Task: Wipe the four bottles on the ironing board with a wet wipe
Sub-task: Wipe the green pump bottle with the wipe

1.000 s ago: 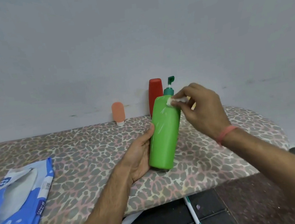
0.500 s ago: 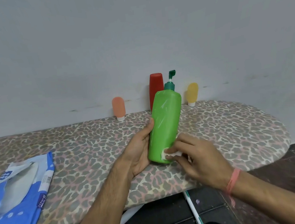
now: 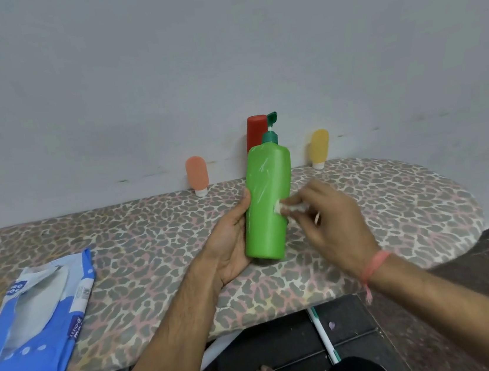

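Head view: at the frame's center the left hand [image 3: 230,245] grips the green pump bottle [image 3: 267,204] upright, its base on the leopard-print ironing board [image 3: 140,247]. The right hand [image 3: 332,223], blurred, pinches a white wet wipe [image 3: 286,208] against the bottle's right side. Behind, along the wall, stand a red bottle [image 3: 255,131], an orange bottle [image 3: 196,174] and a yellow bottle [image 3: 319,147]. A blue wipes pack [image 3: 34,319] lies lower left.

The green pump bottle [image 3: 268,210] was held upright on the ironing board [image 3: 139,244] by the left hand [image 3: 229,248]; a wet wipe [image 3: 286,208] was pinched against its side by the right hand [image 3: 334,223].
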